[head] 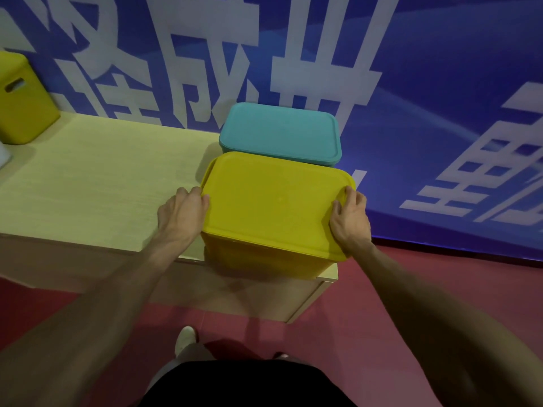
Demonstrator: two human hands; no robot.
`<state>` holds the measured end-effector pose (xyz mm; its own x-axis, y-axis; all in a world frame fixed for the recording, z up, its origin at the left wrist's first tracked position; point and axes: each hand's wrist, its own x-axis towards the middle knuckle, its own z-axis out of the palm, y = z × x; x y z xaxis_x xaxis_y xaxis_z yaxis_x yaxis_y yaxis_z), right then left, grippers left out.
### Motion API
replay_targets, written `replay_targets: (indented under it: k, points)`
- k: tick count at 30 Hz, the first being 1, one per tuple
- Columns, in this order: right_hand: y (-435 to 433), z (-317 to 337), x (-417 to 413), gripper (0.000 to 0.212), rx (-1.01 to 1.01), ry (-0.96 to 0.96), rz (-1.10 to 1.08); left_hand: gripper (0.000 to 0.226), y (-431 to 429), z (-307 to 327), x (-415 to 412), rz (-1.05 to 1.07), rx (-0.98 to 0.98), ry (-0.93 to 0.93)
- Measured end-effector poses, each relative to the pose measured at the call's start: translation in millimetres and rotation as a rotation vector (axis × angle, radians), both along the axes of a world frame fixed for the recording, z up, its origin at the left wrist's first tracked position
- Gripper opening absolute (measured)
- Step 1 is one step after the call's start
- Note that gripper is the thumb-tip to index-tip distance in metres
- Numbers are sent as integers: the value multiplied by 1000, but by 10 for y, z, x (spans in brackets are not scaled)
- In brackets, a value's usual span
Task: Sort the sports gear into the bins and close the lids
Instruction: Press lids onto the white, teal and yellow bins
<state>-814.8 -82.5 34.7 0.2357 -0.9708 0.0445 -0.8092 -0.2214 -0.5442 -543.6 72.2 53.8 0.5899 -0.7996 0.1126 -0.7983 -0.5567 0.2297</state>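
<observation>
the yellow lid (276,201) lies on the yellow bin (264,259) at the right end of the desk (102,171). the left grip (182,212) and right grip (349,221) hold its two short edges, fingers curled over the rim. just behind stands a closed teal bin (279,133).

1. Bare forearms (117,289) run down to the bare left hand (183,214) and right hand (349,220).
2. A black fabric garment (244,383) covers the torso.
3. Light grey trousers (172,370) end above a white shoe (185,337).
</observation>
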Motion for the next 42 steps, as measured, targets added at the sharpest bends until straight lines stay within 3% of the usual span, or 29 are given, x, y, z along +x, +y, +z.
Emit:
replay_targets:
  k: [5,11,16,27,30,34,42]
  points:
    - [0,6,11,48,-33,75,-20,42,-54,-26,-11,27,-16,53]
    - [-57,9,18,53,17,93,-20,57,-239,-23,107,152,-34,414]
    - [-125,22,-13,62,44,17,-32,49,-215,-49,134,122,-127,552]
    - [-25,-4,101,54,0,143,-42,39,-227,-87,99,155,-234,596]
    - [-29,-25,123,54,-11,166,-37,47,-239,-101,105,193,-199,662]
    - [-39,-23,120,55,-7,142,-28,42,-263,-89,123,82,-85,557]
    - [-85,3,80,63,88,63,-71,44,-189,-112,71,80,-154,454]
